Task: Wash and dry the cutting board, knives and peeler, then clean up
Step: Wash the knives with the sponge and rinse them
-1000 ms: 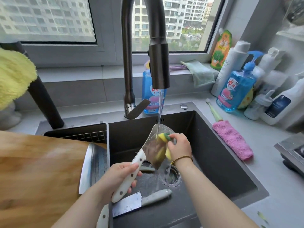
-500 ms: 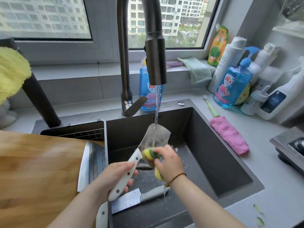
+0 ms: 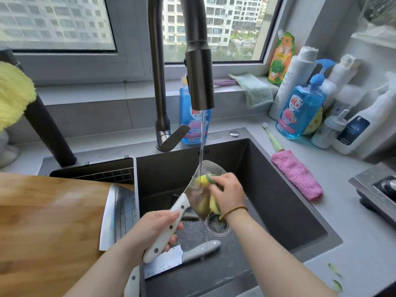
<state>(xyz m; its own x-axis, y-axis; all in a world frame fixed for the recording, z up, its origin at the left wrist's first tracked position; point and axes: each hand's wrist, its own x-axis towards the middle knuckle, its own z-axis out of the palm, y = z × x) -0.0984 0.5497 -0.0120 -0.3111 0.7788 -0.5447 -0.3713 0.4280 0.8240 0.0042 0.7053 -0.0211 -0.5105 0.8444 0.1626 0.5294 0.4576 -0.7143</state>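
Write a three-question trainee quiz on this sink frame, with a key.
1. True or false: water runs from the tap onto the blade of the held knife.
2. What does the left hand grip? A) peeler B) white-handled knife C) plate
3. Fill in: the right hand holds a ____ against the blade.

Key: 1 true; 2 B; 3 sponge.

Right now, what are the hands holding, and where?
The left hand grips a knife by its white handle; the right hand holds a sponge against the blade.
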